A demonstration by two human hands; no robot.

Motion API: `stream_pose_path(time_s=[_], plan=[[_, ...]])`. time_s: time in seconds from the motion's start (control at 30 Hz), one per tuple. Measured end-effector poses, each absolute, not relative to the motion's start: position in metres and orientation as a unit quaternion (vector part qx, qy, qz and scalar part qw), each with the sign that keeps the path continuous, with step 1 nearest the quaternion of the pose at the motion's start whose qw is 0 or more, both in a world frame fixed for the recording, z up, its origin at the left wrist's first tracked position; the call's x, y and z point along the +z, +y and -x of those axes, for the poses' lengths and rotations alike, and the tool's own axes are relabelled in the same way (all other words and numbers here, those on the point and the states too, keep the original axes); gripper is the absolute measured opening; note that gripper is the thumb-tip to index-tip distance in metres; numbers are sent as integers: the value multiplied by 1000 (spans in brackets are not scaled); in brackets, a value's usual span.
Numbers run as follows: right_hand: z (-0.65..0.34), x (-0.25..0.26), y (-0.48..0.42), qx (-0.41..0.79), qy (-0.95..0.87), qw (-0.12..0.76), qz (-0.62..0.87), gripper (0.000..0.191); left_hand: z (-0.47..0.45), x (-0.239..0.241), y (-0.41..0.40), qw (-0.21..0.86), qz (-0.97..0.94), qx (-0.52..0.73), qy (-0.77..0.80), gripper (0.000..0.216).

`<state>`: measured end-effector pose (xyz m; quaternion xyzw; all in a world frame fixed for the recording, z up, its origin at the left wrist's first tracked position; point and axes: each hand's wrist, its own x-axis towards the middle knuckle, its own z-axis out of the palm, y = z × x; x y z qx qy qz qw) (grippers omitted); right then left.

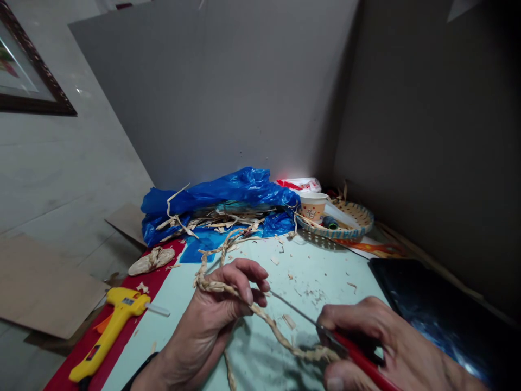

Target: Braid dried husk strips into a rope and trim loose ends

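My left hand (pixel 222 309) is closed in a pinch on a braided straw cord (pixel 280 332). The cord runs back from it toward the blue bag and forward to my right hand. My right hand (pixel 382 347) is closed on red-handled scissors (pixel 350 350). Their thin metal blade (pixel 291 307) points up-left toward my left fingertips, just above the cord. Both hands hover low over the pale green table top (pixel 317 277).
A yellow glue gun (pixel 108 331) lies on the red strip at left, with a straw bundle (pixel 151 259) behind it. A blue plastic bag (pixel 223 203) with straw scraps, a paper cup (pixel 312 206) and a woven basket (pixel 345 228) stand at the back. A dark tablet (pixel 431 309) lies at right.
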<state>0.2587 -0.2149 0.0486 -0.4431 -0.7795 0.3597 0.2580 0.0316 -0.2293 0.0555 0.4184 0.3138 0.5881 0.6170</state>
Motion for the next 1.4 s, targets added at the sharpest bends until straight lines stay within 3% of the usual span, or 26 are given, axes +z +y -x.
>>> stream_pose_path(time_s=[0.1,0.33,0.57,0.93,1.17,1.4], plan=[[-263,55,-204,403,-770,232,437,40,-31,56,-229,622,-408,589,316,13],[-266,58,-191,483,-699,281,447,32,-41,55,-232,640,-380,557,369,8],[-240,54,-210,696,-569,273,342,44,-57,44,-237,613,-409,521,430,16],[-242,54,-207,690,-555,278,373,51,-56,49,-239,606,-369,522,473,13],[-243,55,-208,688,-559,301,352,45,-59,44,-239,605,-414,505,456,8],[-234,44,-212,711,-507,355,334,59,-62,40,-242,591,-443,456,496,11]])
